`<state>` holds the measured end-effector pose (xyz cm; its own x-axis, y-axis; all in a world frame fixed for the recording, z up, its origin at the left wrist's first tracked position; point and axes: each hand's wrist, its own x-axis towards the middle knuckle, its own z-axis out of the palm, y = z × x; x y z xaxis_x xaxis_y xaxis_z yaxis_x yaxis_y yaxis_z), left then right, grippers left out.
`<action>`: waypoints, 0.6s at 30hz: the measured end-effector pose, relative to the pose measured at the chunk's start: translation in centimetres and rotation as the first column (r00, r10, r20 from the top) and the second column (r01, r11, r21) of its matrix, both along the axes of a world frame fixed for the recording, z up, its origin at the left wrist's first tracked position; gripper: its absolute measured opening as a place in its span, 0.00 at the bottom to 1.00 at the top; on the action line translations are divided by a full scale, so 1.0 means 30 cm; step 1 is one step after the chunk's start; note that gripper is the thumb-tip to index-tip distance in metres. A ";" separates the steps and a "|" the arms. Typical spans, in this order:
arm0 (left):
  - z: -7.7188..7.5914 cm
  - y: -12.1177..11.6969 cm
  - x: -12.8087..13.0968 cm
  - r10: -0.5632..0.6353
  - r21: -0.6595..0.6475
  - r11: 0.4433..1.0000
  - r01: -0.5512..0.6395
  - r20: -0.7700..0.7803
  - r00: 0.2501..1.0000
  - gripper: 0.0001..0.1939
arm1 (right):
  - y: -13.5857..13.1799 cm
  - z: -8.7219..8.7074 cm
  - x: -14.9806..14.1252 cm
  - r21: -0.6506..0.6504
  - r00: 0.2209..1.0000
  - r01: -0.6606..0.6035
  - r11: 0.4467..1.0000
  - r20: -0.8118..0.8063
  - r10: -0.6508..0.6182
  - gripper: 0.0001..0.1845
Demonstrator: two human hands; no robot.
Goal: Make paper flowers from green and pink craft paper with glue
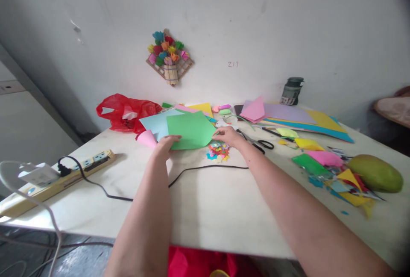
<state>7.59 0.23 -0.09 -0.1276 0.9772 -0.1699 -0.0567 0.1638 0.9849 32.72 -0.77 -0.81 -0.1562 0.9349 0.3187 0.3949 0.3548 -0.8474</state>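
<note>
A sheet of green paper (190,129) is held between my two hands above the back half of the table. My left hand (167,145) grips its lower left corner, the thumb lying on top. At the right edge, my right hand (228,136) pinches the sheet between thumb and fingers. Behind the green sheet lies light blue paper (153,123), with a rolled pink paper piece (147,138) beside it. Small colourful paper cutouts (218,151) sit in a pile just below my right hand. Black-handled scissors (256,142) rest to the right of that hand.
A power strip (86,163) with a black cable stands at the left. A red plastic bag (128,110) is at the back left. Stacked coloured sheets (288,114) and a dark jar (292,91) are at the back right. Paper scraps (349,185) lie by a green fruit (374,173).
</note>
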 end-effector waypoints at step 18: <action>0.044 -0.067 -0.002 -0.495 0.136 0.850 0.509 -0.128 0.860 0.26 | 0.003 0.013 0.015 -0.204 0.858 0.059 0.977 -0.490 -0.154 0.10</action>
